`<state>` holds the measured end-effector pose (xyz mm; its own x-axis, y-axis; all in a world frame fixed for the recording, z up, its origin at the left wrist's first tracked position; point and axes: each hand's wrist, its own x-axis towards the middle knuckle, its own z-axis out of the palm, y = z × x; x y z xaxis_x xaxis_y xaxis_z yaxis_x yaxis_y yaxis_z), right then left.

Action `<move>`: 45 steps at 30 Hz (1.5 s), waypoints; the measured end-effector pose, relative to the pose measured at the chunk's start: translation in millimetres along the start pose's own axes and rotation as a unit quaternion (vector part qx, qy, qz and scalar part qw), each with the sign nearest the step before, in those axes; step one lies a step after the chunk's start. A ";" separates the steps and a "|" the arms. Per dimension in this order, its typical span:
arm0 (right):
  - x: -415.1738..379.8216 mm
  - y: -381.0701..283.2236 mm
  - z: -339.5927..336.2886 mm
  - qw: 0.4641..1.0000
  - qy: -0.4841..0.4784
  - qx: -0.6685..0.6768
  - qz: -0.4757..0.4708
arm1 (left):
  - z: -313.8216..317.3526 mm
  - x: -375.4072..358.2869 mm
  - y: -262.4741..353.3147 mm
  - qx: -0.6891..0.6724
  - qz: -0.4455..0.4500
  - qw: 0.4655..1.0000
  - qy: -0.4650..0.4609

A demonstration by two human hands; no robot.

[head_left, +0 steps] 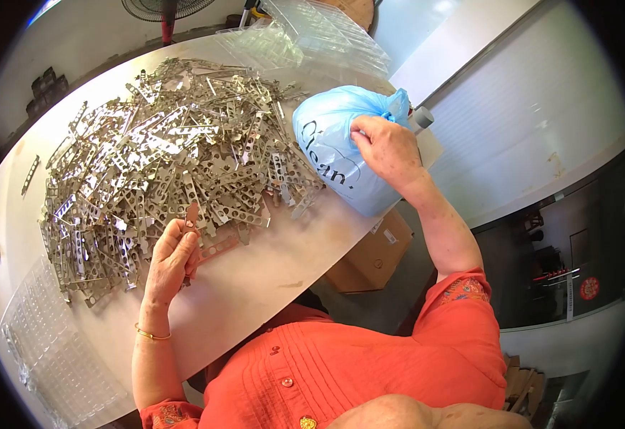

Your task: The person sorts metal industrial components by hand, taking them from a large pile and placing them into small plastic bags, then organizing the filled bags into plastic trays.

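My left hand [175,259] is closed round a flat metal strip [192,214], whose upper end sticks out above my thumb and forefinger. It is at the front edge of a large heap of perforated metal strips [176,157]. My right hand [387,146] is at the knotted top of a blue plastic bag [327,136] with the black word "Clean." on it. Its fingers are curled against the bag; whether they pinch the plastic or something small is hidden.
The pale table [284,264] holds the heap and the bag. Clear plastic trays [320,36] lie at the back, others [62,343] at the left. A grey cap [422,118] shows beside the bag. A cardboard box [377,254] is below the table edge.
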<state>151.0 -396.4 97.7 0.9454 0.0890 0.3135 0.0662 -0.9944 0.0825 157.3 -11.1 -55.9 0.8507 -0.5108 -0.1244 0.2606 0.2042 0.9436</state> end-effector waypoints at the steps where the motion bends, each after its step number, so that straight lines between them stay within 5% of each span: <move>1: -0.2 -0.5 0.3 0.999 0.033 0.004 -0.007 | 0.1 -0.3 0.4 0.002 -0.001 1.000 0.003; 9: 0.8 -31.1 -10.6 0.962 0.257 0.072 -0.064 | 0.7 -0.9 2.8 -0.015 -0.010 1.000 0.015; 11: -2.3 -51.5 -12.3 0.924 0.320 0.081 -0.195 | -1.7 -0.8 2.2 -0.034 -0.010 0.999 0.027; 18: -27.2 -137.4 26.6 0.869 0.188 0.134 -0.438 | 0.3 -3.9 6.9 -0.103 -0.028 0.994 -0.020; 22: -32.1 -177.9 59.8 0.794 0.192 0.212 -0.536 | -0.3 -5.3 0.6 -0.135 -0.031 0.989 -0.054; 28: -36.3 -200.7 78.9 0.752 0.135 0.243 -0.598 | -8.8 -4.2 -6.2 -0.078 -0.055 0.994 -0.045; 34: -24.1 -190.6 86.9 0.712 0.149 0.312 -0.611 | -11.5 -0.5 -7.9 -0.079 0.019 0.996 0.022; 38: -15.5 -164.6 91.8 0.784 0.145 0.284 -0.533 | -15.1 -1.1 -4.1 -0.134 0.052 0.986 0.081; 42: 11.4 -132.9 79.1 0.889 0.129 0.129 -0.419 | -23.6 3.2 -11.4 -0.154 0.086 0.980 0.095; 45: 43.3 -106.6 84.1 0.917 0.169 -0.021 -0.361 | -18.8 0.7 -6.7 -0.162 0.081 0.981 0.074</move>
<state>211.7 -291.3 22.9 0.5069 0.7423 0.4382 0.6160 -0.6676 0.4182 164.8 2.9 -68.2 0.9435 -0.3281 -0.0471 0.2278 0.5388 0.8111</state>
